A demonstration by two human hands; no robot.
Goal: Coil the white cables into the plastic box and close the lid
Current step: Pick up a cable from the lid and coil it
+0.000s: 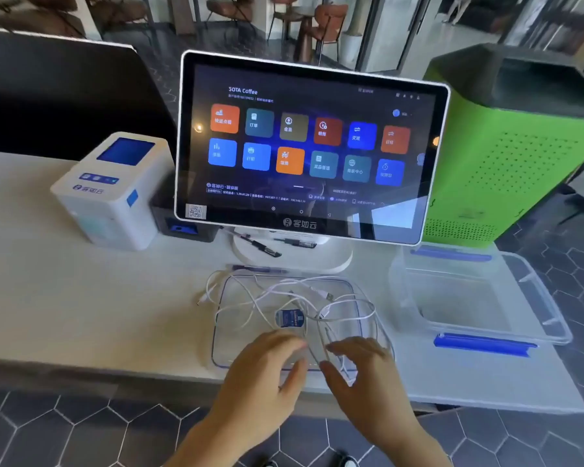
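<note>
The left hand (267, 362) and right hand (358, 362) hover with fingers loosely spread over the near edge of the clear lid (226, 332); whether either pinches a strand, I cannot tell. The white cables (284, 291) sprawl tangled on the lid just beyond the fingertips, loops running mostly left to right. The plastic box (486, 328) sits open right of the lid.

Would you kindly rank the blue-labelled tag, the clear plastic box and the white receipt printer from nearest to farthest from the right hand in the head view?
1. Blue-labelled tag, just ahead-left of the right hand.
2. Clear plastic box, to its right.
3. White receipt printer, far left, at the back.
</note>
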